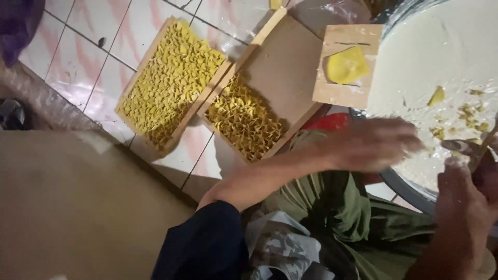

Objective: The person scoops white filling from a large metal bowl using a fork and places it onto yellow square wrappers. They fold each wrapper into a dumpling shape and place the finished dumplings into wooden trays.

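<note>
The left hand (pixel 371 145), blurred so its grip cannot be told, is hovering just below the yellow dough square (pixel 346 65) on its small board (pixel 358 36), while the right hand (pixel 464 207) is gripping a utensil (pixel 469 148) farther right.

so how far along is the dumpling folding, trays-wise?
Done: left wooden tray is packed full of yellow folded pieces. In hand: left hand, blurred, sits at the floured round tray; right hand grips a utensil. One yellow wrapper waits on the small board. Left: second tray is about half filled.

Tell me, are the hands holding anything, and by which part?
The right hand grips a thin tool by its lower end; what kind cannot be told. The left hand is blurred over the floured tray and seems to hold nothing.
</note>
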